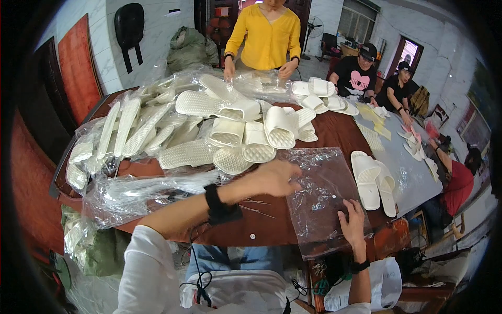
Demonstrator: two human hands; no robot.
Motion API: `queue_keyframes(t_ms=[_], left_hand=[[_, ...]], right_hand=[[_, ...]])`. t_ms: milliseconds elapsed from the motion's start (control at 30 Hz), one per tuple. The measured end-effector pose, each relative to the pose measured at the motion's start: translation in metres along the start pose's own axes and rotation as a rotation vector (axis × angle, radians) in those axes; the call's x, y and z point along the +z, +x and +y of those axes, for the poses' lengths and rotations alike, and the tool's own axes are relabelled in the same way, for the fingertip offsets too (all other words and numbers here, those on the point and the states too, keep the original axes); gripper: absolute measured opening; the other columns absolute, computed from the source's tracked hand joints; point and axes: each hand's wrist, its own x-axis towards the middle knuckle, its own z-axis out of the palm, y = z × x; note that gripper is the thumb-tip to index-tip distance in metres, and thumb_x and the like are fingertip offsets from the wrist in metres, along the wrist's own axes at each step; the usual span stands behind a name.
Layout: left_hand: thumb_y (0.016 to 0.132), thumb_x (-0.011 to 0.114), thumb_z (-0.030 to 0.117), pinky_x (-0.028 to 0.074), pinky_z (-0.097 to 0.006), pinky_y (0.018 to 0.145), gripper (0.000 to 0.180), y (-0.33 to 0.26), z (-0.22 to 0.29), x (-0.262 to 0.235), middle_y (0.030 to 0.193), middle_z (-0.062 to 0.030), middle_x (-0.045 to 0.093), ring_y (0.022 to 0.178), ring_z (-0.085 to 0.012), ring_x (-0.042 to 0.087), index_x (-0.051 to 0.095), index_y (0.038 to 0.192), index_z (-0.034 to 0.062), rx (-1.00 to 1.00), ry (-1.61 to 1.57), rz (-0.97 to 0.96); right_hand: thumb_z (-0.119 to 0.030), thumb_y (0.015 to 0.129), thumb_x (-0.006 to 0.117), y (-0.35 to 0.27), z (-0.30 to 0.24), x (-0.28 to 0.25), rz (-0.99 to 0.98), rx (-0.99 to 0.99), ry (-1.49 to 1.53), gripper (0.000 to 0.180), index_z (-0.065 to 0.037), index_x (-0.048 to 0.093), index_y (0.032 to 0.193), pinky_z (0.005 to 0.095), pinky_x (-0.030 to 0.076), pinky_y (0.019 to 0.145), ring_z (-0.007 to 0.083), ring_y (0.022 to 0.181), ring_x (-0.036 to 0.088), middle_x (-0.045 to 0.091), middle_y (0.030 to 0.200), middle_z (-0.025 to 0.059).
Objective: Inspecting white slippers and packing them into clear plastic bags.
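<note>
My right hand [353, 221] lies on the near right part of a flat transparent plastic bag [319, 204], thumb and fingers apart. Above the bag's left edge is my left hand [272, 180], palm down; its fingers are blurred and partly hidden, so I cannot tell whether they hold anything. Just beyond it lie loose cream slippers [258, 142] with textured soles. A pair of cream slippers [366, 179] rests side by side to the right of the bag. Left of my left forearm lies a bundle of transparent plastic bags [141, 191].
Bagged slippers [125, 128] are heaped on the brown-covered table [337, 128] at the left. Across it stands a person in a yellow top [267, 36]. Other people sit along a grey table [405, 175] at the right. A green sack [102, 251] is beside the table's near left.
</note>
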Motion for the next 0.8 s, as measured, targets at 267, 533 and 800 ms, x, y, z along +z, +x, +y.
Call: queue_keyframes(t_ms=[267, 533, 800], left_hand=[[0.090, 0.068, 0.029, 0.055, -0.039, 0.088, 0.061, 0.019, -0.123, -0.045, 0.126, -0.0234, 0.054, 0.104, -0.0305, 0.062, 0.046, 0.132, -0.0100, -0.525, -0.903, 0.253], [0.096, 0.061, 0.028, 0.047, -0.039, 0.096, 0.041, 0.071, -0.135, -0.033, 0.128, -0.0177, 0.047, 0.111, -0.0285, 0.052, 0.046, 0.125, 0.0027, -0.549, -1.647, 0.705], [0.099, 0.042, 0.039, 0.044, -0.031, 0.070, 0.051, 0.077, -0.095, -0.072, 0.078, -0.0069, 0.069, 0.070, -0.0158, 0.056, 0.071, 0.082, 0.0002, -0.307, -1.022, 0.903]], right_hand=[[-0.009, 0.086, 0.065, -0.013, -0.098, -0.007, 0.113, -0.179, 0.316, 0.024, -0.004, 0.066, 0.110, 0.0446, 0.043, 0.099, 0.0377, 0.115, 0.054, 0.060, 0.116, 0.0179], [-0.007, 0.082, 0.069, -0.020, -0.137, 0.016, 0.049, -0.209, 0.417, 0.025, -0.007, 0.069, 0.107, 0.0425, 0.045, 0.097, 0.0346, 0.114, 0.056, 0.062, 0.115, 0.0129], [-0.005, 0.083, 0.067, -0.020, -0.131, 0.015, 0.026, -0.175, 0.430, 0.025, -0.007, 0.066, 0.108, 0.0436, 0.046, 0.094, 0.0373, 0.113, 0.055, 0.062, 0.113, 0.0144]])
